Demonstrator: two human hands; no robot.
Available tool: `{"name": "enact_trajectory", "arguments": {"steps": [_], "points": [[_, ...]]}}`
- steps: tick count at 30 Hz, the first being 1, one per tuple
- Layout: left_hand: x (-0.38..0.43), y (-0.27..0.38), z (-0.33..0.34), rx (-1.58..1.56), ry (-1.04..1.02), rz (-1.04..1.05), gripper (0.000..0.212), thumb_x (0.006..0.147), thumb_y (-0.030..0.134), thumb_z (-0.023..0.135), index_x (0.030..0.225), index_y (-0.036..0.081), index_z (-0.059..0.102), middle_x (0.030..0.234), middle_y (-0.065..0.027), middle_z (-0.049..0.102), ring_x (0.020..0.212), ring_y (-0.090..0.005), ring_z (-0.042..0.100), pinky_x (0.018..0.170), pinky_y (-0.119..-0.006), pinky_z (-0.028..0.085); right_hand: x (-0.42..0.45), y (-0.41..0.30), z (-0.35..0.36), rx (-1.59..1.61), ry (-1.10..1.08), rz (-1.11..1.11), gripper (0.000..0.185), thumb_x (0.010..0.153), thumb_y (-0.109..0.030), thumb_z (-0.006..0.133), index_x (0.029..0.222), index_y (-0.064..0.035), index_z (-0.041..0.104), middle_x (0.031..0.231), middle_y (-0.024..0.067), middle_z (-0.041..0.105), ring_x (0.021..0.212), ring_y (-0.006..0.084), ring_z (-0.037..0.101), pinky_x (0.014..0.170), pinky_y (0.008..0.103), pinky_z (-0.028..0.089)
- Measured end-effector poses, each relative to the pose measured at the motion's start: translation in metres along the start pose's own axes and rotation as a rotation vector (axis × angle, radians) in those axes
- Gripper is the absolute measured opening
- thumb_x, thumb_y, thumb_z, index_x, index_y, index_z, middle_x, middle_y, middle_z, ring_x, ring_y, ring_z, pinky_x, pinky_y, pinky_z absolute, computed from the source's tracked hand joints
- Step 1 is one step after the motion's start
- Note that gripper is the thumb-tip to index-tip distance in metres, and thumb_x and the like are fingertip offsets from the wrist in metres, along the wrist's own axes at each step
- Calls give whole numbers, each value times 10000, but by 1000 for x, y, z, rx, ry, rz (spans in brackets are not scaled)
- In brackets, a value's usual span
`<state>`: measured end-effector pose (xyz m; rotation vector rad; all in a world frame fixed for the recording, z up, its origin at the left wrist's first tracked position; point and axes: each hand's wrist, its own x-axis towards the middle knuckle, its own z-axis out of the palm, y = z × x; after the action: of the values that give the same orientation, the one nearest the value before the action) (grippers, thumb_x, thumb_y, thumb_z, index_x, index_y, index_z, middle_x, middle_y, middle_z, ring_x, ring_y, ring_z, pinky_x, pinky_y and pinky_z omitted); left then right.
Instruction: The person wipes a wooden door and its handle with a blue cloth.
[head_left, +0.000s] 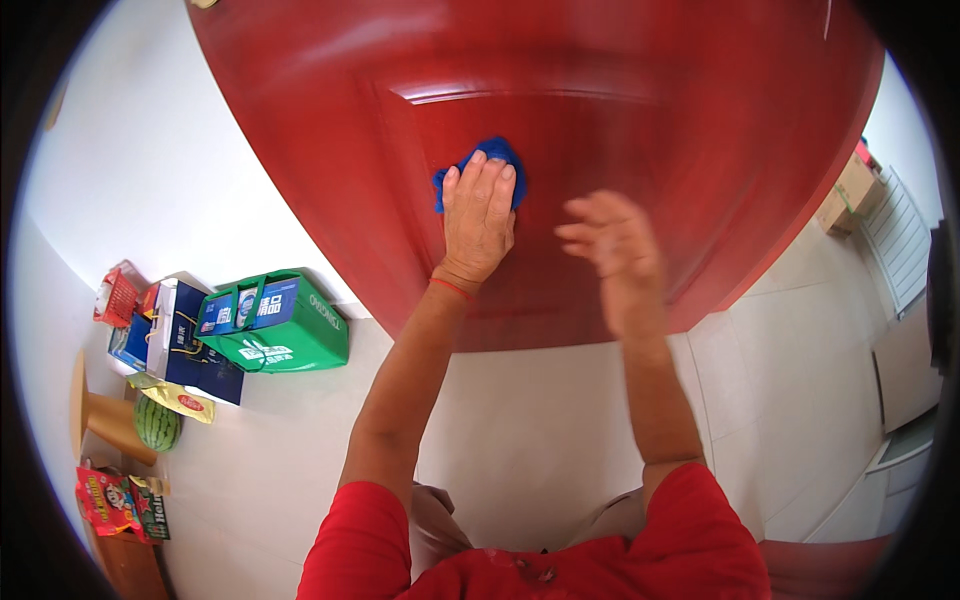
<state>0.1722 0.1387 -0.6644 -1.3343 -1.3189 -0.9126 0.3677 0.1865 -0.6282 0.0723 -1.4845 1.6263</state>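
Note:
A red panelled door (555, 300) spans the upper middle of the head view. My left hand (480, 214) presses a crumpled blue cloth (499, 148) flat against its recessed panel, fingers extended over the cloth, whose edges show above and beside the fingertips. A thin red string circles my left wrist. To the right, my right hand (611, 232) is raised in front of the door, blurred by motion, with its fingers apart and nothing in them. Whether it touches the door cannot be told.
On the tiled floor at left stand a green Tsingtao bag (319, 330), paper gift bags (180, 330), a red plastic basket (120, 298) and a watermelon (157, 423). Snack packs (109, 501) lie lower left. Cardboard boxes (851, 195) stand beyond the door's right edge.

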Motion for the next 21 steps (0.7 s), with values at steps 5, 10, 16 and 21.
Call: {"name": "enact_trajectory", "arguments": {"steps": [5,10,16,21], "points": [[10,2,-3,-142,-38,-147,699,671,-36,646,1302,29,352,1209,-136,513,1166,-343,477,1017,-509,279,9,58,38,-78,-235,-119,492,935,-154,446,1359,35,284,1413,151,306,1307,224,303,1072,336,226],[0,-11,-10,-304,60,-92,700,718,28,661,1332,92,333,1216,-145,517,1180,-350,469,1007,-527,309,33,74,53,-404,-239,-174,537,959,-238,372,1399,25,212,1469,175,202,1367,288,186,1101,378,162],[-21,-31,-43,-75,20,-233,532,718,201,653,1189,22,482,1258,-177,487,1206,-374,419,1002,-584,215,29,106,79,-791,-36,-378,537,953,-292,372,1378,18,260,1467,203,174,1344,348,196,1080,435,170],[-54,-56,-68,180,-7,-350,729,638,329,730,1241,38,439,1393,-222,311,1297,-419,256,1033,-606,126,44,140,102,-1298,267,-605,627,821,-302,586,1321,-13,342,1373,232,273,1211,381,294,998,544,206]]}}
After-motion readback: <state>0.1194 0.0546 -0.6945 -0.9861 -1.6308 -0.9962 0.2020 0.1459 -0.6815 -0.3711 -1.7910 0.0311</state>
